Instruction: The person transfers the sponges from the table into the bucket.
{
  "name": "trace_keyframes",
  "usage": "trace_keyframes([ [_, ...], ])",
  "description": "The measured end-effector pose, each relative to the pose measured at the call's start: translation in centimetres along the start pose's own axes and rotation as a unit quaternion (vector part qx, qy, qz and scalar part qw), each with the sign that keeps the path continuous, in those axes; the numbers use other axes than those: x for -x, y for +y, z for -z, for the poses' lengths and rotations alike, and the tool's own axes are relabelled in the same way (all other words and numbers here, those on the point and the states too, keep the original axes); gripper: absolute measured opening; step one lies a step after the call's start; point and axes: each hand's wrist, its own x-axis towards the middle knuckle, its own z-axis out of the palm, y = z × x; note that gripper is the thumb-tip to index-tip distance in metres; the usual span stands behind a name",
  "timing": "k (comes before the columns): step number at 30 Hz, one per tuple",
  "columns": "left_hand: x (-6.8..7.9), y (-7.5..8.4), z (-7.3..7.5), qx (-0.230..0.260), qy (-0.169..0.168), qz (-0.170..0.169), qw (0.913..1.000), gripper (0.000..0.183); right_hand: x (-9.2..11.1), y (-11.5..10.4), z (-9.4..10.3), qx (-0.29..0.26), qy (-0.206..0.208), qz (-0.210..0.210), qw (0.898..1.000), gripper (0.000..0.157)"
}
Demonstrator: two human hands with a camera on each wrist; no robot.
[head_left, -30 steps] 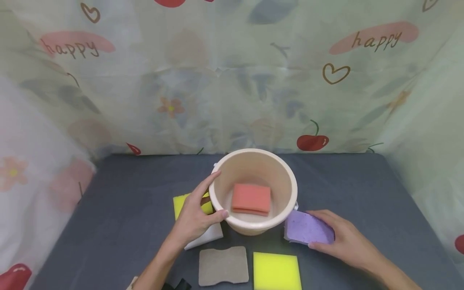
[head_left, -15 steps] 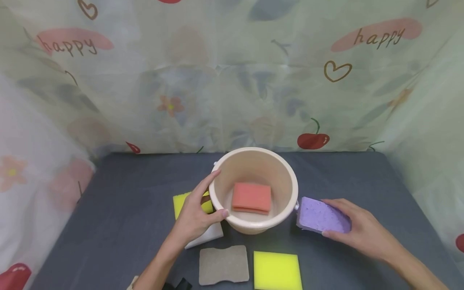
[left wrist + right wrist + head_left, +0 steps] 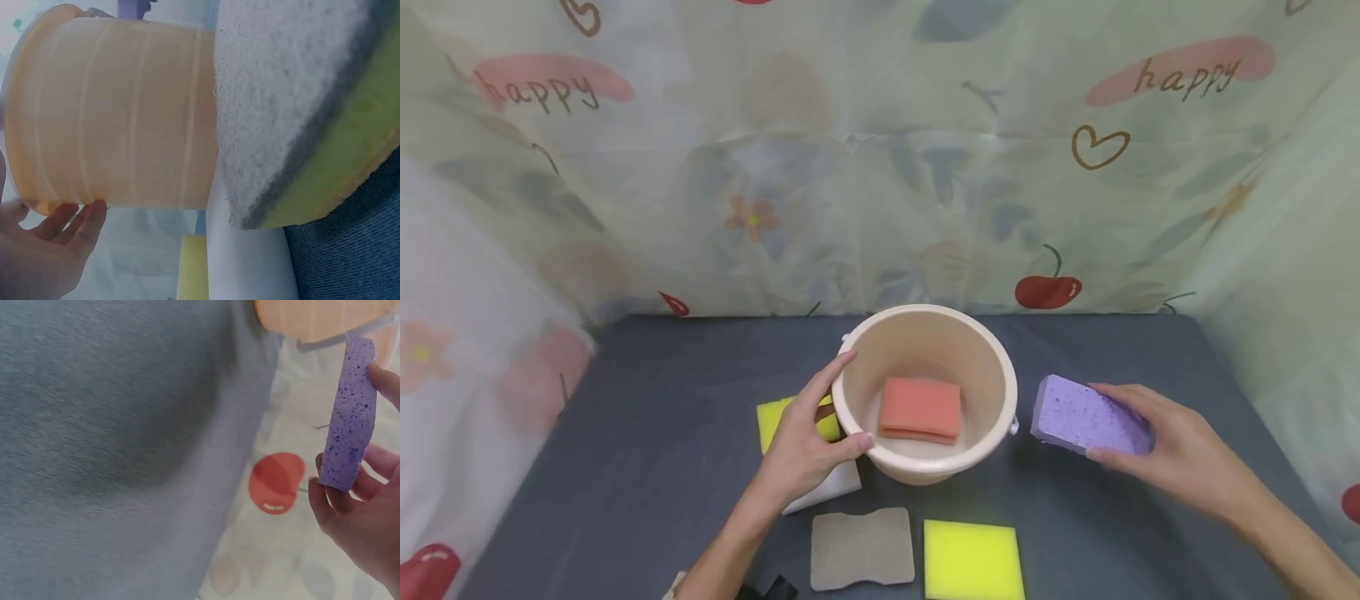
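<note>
My left hand (image 3: 801,454) grips the left side of a cream plastic bucket (image 3: 925,346), its thumb on the rim and its fingers along the outside. In the left wrist view the fingertips press the bucket's wall (image 3: 140,112) below the rim. A coral-orange sponge (image 3: 920,408) lies flat on the bucket's bottom. To the bucket's right, my right hand (image 3: 1183,454) holds a porous purple sponge (image 3: 1090,417) by its right end, above the table. The right wrist view shows that purple sponge (image 3: 351,415) edge-on, between thumb and fingers.
A yellow sponge (image 3: 772,423) and a white block (image 3: 831,489) lie partly hidden behind the left hand. In front of the bucket lie a grey-topped sponge (image 3: 862,550) with notched sides and a flat yellow sponge (image 3: 973,560). A printed curtain (image 3: 857,225) backs the dark table (image 3: 662,433).
The right hand has carried the purple sponge away from the bucket's side, to the right and farther back. The left hand and the bucket have stayed in place.
</note>
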Motion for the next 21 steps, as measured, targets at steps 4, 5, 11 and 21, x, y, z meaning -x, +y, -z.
trace_keyframes([
  [4,0.0,0.1,0.1,0.000,-0.001,0.000,1.0000,0.090,-0.5,-0.3,0.7,-0.004,0.017,0.003,1.000,0.072],
  [5,0.0,0.1,0.1,0.001,-0.001,0.001,1.0000,0.090,-0.6,-0.3,0.9,-0.005,0.018,0.002,1.000,0.072],
  [11,0.0,0.2,0.1,-0.002,-0.002,0.004,1.0000,0.090,-1.2,-0.8,2.2,-0.001,0.023,-0.009,1.000,0.072],
  [21,0.0,0.0,0.1,-0.003,0.002,0.006,1.0000,0.090,-2.6,-2.2,3.1,0.014,0.041,0.008,0.999,0.072],
])
